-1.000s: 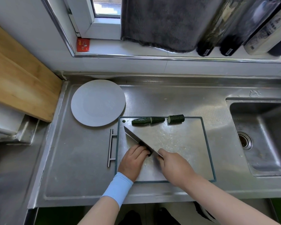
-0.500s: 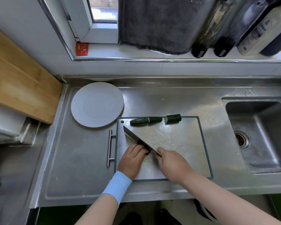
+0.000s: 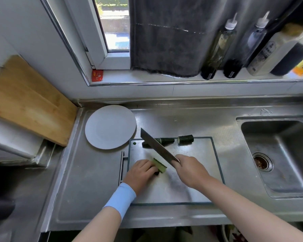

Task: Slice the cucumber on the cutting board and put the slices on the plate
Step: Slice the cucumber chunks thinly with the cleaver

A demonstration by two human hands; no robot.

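Steel counter (image 3: 94,189), sink (image 3: 287,163), window (image 3: 115,23). 1 plate (image 3: 110,126), 1 cutting board (image 3: 196,154). Left hand (image 3: 140,173) grips cucumber piece (image 3: 159,165); right hand (image 3: 191,170), knife (image 3: 157,145).

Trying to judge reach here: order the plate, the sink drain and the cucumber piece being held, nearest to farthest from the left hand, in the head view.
1. Cucumber piece: under the fingers of the left hand, on the cutting board.
2. Plate: beyond the hand, off the board's far left corner.
3. Sink drain: far right, in the sink.
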